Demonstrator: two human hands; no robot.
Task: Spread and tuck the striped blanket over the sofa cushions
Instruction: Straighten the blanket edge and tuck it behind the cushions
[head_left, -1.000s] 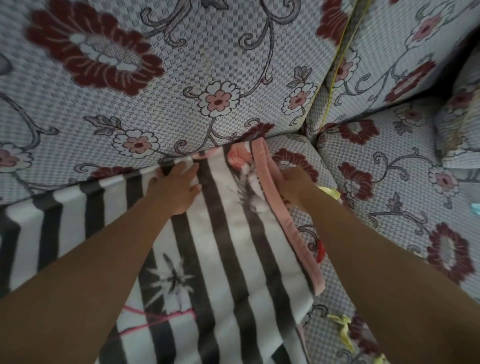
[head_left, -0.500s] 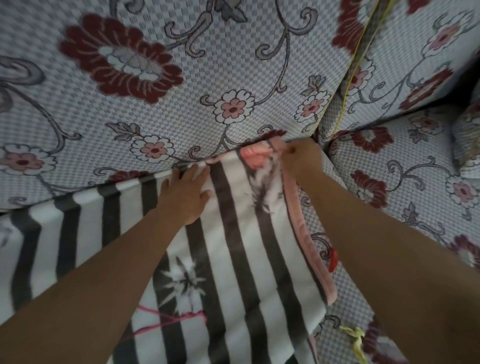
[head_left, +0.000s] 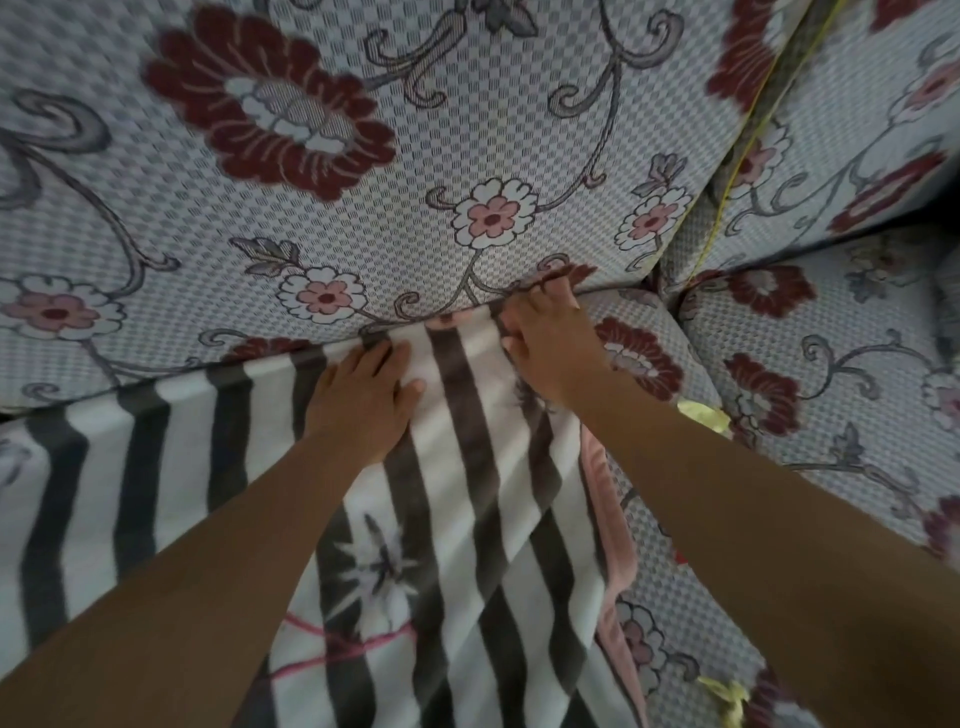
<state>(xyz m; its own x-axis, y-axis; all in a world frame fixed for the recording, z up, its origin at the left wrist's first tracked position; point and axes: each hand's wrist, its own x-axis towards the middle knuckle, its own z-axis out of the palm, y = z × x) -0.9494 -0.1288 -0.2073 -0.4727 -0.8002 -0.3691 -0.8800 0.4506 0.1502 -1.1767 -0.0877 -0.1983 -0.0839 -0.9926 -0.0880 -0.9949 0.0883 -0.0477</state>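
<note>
The black-and-white striped blanket (head_left: 467, 519) with a pink border lies over the seat cushion (head_left: 639, 358) of the floral sofa. Its far edge runs into the crease under the back cushion (head_left: 363, 182). My left hand (head_left: 363, 400) lies flat on the blanket near that crease, fingers straight. My right hand (head_left: 550, 343) is at the blanket's far right corner, its fingertips pushed into the gap between seat and back cushion; the corner itself is hidden under the hand.
A second back cushion (head_left: 831, 156) and seat cushion (head_left: 810, 374) continue to the right, with a dark gap between them. Yellow ties (head_left: 701, 415) hang at the seat cushion's right side.
My right hand has moved from the pink border up to the crease and pushed the blanket's corner in. The left hand stayed pressed on the blanket, sliding slightly toward the crease.
</note>
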